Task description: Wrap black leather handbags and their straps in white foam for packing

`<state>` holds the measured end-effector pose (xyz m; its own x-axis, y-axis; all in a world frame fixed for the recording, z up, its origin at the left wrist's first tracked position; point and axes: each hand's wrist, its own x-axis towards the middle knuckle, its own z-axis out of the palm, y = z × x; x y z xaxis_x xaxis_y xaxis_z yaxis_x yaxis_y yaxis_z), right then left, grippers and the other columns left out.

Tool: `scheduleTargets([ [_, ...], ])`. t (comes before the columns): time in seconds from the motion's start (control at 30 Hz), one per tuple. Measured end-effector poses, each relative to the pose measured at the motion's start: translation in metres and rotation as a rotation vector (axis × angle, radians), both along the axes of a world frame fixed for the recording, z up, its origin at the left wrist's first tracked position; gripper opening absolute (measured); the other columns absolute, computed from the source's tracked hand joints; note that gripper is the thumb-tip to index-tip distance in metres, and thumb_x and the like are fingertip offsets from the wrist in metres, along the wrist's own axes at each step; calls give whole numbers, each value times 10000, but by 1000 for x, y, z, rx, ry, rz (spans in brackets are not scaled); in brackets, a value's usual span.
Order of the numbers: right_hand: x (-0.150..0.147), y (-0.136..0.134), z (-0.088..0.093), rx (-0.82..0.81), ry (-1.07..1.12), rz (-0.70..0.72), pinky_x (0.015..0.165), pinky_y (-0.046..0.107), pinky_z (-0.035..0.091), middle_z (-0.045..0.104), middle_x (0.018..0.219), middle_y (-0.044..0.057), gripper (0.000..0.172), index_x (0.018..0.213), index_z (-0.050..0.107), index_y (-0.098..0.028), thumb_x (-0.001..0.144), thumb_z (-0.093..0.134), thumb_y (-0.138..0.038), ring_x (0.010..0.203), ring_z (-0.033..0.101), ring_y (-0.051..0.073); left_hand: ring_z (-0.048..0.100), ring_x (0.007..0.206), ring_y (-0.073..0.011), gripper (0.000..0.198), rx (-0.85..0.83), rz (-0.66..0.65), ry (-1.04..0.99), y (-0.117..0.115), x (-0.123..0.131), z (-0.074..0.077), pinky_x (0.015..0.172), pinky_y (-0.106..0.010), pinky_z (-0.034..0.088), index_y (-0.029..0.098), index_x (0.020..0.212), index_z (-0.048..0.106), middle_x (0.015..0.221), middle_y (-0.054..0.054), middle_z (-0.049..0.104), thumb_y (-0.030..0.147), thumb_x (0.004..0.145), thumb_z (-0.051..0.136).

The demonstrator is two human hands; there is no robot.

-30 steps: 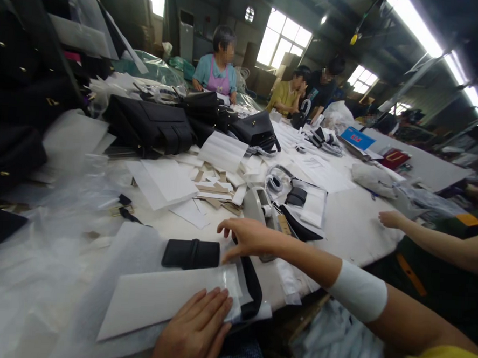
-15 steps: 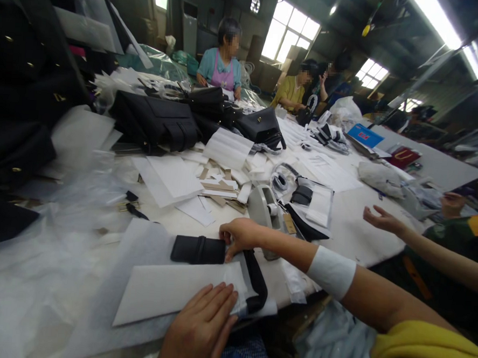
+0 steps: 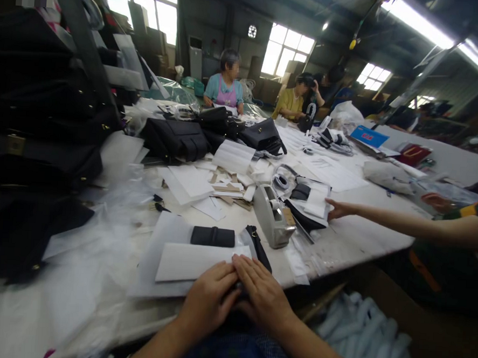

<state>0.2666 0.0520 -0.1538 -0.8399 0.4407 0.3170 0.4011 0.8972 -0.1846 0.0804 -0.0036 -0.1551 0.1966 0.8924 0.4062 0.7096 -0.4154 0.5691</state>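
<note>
My left hand and my right hand lie side by side, fingers flat, at the near table edge. Both press on the near right end of a folded white sheet wrapped over a black strap. The strap pokes out just beyond my right fingertips. A small black leather piece lies on thin tissue paper behind the folded sheet. A grey tape dispenser stands a little to the right of it.
Black handbags and paper scraps cover the middle of the table. A stack of black bags rises at the left. A co-worker's arm reaches in from the right toward wrapped pieces. Other people sit at the far end.
My right hand left the black leather piece and came back beside my left hand on the folded sheet. The co-worker's arm stretched farther left. My view pulled back and lifted.
</note>
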Motion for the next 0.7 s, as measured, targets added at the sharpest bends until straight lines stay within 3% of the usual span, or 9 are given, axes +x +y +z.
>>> scheduleTargets([
  [0.13,-3,7,-12,90,-47,8,1085,506,447,479,1472,163,751,1528,253,-102,886,638,-162,1356,459,297,559,1267,-197,463,47,-159,210,-8,-42,14,1097,-373,451,188,1340,538,1366,-91,609,150,884,610],
  [0.23,-3,14,-10,137,-62,32,1086,487,449,494,1463,147,651,1483,363,-112,891,631,-142,1336,486,289,505,1329,-246,529,184,-109,555,-22,-89,21,1105,-451,429,168,1430,446,1421,-106,563,114,912,543],
  [0.33,-3,29,-6,149,-96,64,1097,497,427,512,1451,136,613,1442,433,-128,872,660,-138,1316,508,288,458,1366,-257,597,193,-81,772,-33,-121,23,1111,-476,413,181,1487,367,1503,-99,465,56,913,470],
  [0.53,-1,76,4,115,-186,176,1152,491,331,512,1455,126,723,1447,426,-152,792,728,-113,1346,474,265,535,1302,-250,503,208,-41,727,-27,-115,9,1058,-433,481,131,1431,455,1439,-127,538,67,932,446],
  [0.7,1,80,-3,146,-176,163,1139,448,361,463,1493,132,733,1470,395,-136,808,709,-143,1379,427,265,498,1336,-233,537,126,-62,657,-14,-122,5,1109,-467,419,229,1483,385,1476,-86,502,106,962,426],
])
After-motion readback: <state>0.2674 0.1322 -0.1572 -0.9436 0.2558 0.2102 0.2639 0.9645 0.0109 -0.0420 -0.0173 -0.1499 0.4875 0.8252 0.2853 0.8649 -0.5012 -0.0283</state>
